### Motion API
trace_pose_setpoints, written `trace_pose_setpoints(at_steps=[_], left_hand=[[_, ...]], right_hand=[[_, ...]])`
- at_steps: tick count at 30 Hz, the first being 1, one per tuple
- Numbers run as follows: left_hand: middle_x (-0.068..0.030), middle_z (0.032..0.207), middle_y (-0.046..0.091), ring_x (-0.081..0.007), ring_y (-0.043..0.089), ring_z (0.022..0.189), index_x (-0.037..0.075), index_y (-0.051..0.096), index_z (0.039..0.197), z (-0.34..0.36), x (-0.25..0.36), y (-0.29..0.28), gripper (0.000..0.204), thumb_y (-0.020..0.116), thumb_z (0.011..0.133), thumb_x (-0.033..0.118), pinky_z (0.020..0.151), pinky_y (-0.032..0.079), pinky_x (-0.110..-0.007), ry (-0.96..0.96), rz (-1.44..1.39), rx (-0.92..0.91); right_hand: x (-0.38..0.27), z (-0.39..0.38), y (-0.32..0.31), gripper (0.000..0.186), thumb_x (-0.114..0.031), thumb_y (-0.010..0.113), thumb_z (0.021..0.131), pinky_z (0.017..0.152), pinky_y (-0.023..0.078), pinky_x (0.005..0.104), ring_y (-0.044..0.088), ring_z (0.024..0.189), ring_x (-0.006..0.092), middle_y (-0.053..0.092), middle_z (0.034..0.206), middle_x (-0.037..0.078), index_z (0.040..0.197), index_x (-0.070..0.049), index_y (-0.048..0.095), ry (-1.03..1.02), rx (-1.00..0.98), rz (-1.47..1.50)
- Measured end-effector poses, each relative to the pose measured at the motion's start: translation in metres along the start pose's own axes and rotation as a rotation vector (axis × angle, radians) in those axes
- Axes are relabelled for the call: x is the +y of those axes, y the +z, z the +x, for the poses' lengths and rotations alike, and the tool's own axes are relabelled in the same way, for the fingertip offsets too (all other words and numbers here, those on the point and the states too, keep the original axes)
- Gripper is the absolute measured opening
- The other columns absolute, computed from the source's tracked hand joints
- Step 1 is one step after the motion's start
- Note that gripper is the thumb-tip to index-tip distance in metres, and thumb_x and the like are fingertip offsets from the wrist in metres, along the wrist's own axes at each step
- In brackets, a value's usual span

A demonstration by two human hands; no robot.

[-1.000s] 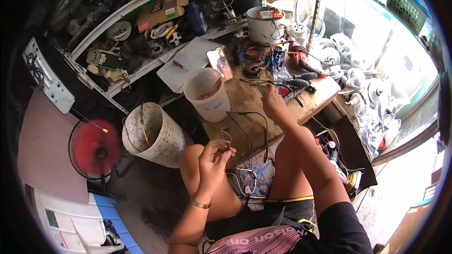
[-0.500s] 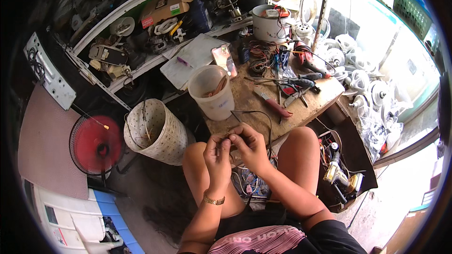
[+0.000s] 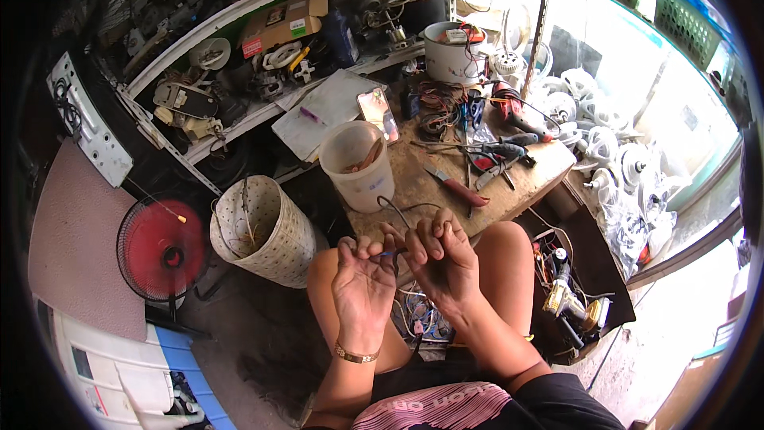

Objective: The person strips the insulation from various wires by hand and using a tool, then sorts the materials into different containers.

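Note:
Over my lap, a thin dark cable (image 3: 400, 252) runs between my two hands, with a small bluish bit, perhaps a wire, at its end. My left hand (image 3: 362, 291) has its palm turned up, fingertips bent in and pinching that end. My right hand (image 3: 447, 267) has curled fingers closed round the cable beside it. Part of the cable loops up to the wooden table in front of my fingers. Just beyond stands a translucent plastic bucket (image 3: 358, 179) with brownish pieces inside. A red-handled knife (image 3: 458, 189) lies to its right.
A spotted white bin (image 3: 290, 239) and a red fan (image 3: 163, 251) stand on the left. Pliers (image 3: 501, 151), bundled wires (image 3: 442, 107) and a phone (image 3: 376, 115) cover parts of the wooden table (image 3: 410, 163). A box with a yellow drill (image 3: 563, 296) sits right of my knee.
My hands have turned so the left palm faces up and the right fingers are raised and curled. The dark cable's loop has shifted toward the bucket.

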State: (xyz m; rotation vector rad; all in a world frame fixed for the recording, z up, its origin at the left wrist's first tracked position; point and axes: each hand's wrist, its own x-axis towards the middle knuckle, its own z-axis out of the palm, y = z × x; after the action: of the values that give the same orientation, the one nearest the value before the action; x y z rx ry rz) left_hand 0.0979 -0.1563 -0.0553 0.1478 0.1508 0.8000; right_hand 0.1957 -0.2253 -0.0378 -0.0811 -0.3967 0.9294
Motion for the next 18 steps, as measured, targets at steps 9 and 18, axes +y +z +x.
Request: trace_pose_setpoints(at_steps=[9,18], left_hand=[[-0.0007,0.071,0.038,-0.0083,0.035,0.055,0.008,0.046,0.083,-0.043,0.087,0.005,0.021,0.042,0.100,0.021,0.052,0.033,-0.022,0.157,0.238,-0.025],[-0.0002,0.067,0.047,-0.0038,0.037,0.045,0.012,0.047,0.087,-0.099,0.393,-0.187,0.022,0.047,0.098,0.031,0.034,0.029,-0.019,0.759,0.634,0.700]], right_hand=[[-0.126,-0.002,-0.018,0.017,-0.022,0.058,0.091,0.044,0.026,0.0228,0.033,0.051,0.0055,0.036,0.064,-0.007,0.080,-0.016,0.047,-0.040,0.503,-0.546],[-0.486,-0.071,-0.218,0.027,-0.016,0.050,0.095,0.034,0.018,0.0189,0.024,0.042,0.0030,0.028,0.055,-0.006,0.070,-0.015,0.039,-0.446,1.025,-0.653]])
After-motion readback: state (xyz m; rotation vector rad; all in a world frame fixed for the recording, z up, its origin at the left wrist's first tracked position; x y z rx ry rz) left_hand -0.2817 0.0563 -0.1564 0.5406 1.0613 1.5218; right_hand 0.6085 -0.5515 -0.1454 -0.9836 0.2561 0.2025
